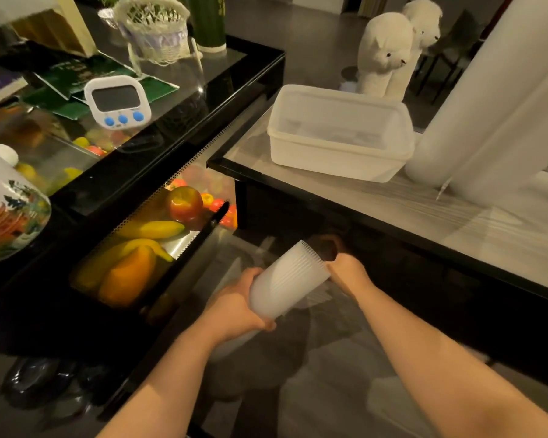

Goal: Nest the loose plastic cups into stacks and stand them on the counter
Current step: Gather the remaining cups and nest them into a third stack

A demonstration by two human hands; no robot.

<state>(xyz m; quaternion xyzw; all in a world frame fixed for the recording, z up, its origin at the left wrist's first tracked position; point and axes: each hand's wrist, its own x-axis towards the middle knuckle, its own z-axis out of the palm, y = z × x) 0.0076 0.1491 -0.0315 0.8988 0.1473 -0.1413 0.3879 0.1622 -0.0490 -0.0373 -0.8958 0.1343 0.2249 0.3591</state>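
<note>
A stack of nested translucent white plastic cups (287, 279) lies tilted in the air below the counter edge, its rims pointing up and to the right. My left hand (239, 303) grips the stack around its lower end. My right hand (345, 270) is at the rim end of the stack, its fingers curled at the top cup's mouth; the fingertips are hidden in shadow. The glass-topped counter (377, 200) runs along the right, above and behind both hands.
A frosted plastic tub (339, 134) and tall white rolls (487, 99) stand on the counter. Left, a display case holds fake fruit (140, 248); on its top are a timer (116, 101), a basket and a painted vase (7, 213). Two plush alpacas (389, 52) stand behind.
</note>
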